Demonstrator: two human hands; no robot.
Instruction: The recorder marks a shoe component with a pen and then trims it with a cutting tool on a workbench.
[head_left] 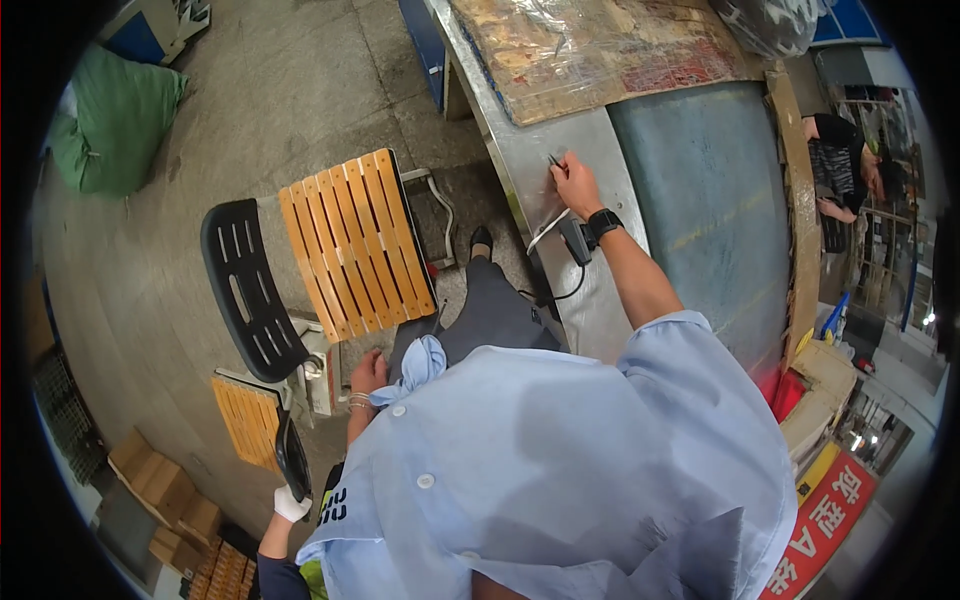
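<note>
My right hand (576, 188) is closed over the metal-edged table, its fingers round a small dark, thin tool (554, 161) whose exact kind I cannot make out. On that wrist sits a black strap with a small black box (575, 240), from which a black cable runs down past the table edge. A pale strip (545, 229) lies beside the wrist. At my left side hangs my left hand (369, 371), a bracelet on its wrist, near the wooden-slat seat (357, 245). Its fingers are mostly hidden, and I see nothing held in it.
A black slotted chair back (250, 290) stands left of the slat seat. Behind it, another person's white-gloved hand (292, 503) touches a second chair (248, 420). A plastic-covered board (610, 50) lies on the metal table (590, 330), beside a grey-green surface (712, 200). Far left sits a green sack (115, 120).
</note>
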